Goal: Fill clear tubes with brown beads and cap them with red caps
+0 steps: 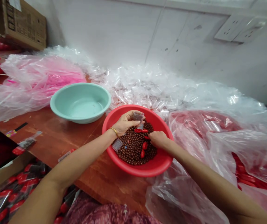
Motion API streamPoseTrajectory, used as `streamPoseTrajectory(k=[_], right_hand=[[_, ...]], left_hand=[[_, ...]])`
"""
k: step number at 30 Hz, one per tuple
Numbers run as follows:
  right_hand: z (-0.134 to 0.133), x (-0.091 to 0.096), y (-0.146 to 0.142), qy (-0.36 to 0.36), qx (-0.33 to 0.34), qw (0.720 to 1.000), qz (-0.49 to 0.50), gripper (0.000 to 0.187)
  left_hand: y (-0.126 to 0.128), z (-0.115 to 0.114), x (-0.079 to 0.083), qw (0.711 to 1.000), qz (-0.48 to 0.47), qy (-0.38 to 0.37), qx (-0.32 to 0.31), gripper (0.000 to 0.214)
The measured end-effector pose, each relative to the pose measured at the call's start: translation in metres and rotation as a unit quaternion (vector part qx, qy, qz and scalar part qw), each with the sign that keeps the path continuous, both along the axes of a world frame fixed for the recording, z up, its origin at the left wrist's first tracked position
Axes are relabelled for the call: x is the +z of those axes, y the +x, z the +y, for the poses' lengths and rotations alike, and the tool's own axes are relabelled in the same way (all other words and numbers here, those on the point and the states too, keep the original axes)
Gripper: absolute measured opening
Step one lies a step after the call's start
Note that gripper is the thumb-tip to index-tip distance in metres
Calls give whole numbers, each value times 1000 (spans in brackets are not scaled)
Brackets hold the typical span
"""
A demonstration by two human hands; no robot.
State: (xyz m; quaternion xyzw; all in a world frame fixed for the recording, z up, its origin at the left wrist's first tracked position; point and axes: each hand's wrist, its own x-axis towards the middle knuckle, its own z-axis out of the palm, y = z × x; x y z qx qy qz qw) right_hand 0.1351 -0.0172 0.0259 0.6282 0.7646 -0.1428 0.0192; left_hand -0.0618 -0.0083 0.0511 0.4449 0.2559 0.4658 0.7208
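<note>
A red basin [137, 172] holds many small round brown balls [130, 152] that look like chocolate beads. Above them, my left hand [126, 122] grips a small see-through plastic tube [138, 116] by its wider end, with its mouth tilted up. My right hand [158, 139] is closed low over the balls, at the basin's right side. A bit of a red plastic piece [147, 137] sticks out from its fingers; the rest is hidden. Other red plastic pieces [143, 150] lie on the balls, and a see-through square piece [117, 145] rests at the left.
A mint-green basin [81, 116] stands on the brown table [110, 183]. Behind lies a heap of see-through plastic tubes [133, 87]. Plastic bags with red pieces [205, 121] sit right, a pink-filled bag [54, 74] left. Filled red-capped tubes [9, 199] lie in a box lower left.
</note>
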Motion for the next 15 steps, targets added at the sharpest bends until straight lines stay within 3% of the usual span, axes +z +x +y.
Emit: streamPoseTrajectory(k=[6, 9, 10, 12, 14, 15], right_hand=[[4, 14, 2, -6, 16, 1000, 15, 14], [7, 25, 5, -20, -37, 982, 185, 29], [8, 30, 5, -41, -65, 956, 281, 33], [7, 38, 5, -89, -112, 878, 456, 31], [7, 46, 3, -106, -127, 822, 545, 28], [7, 50, 1, -95, -124, 810, 565, 27]], left_hand=[[-2, -2, 0, 1000, 21, 2, -6, 30], [0, -3, 1, 998, 50, 29, -7, 28], [0, -3, 2, 998, 57, 39, -11, 28], [1, -4, 4, 996, 65, 55, -14, 27], [1, -5, 6, 995, 69, 68, -15, 27], [0, -6, 7, 995, 71, 73, -15, 27]])
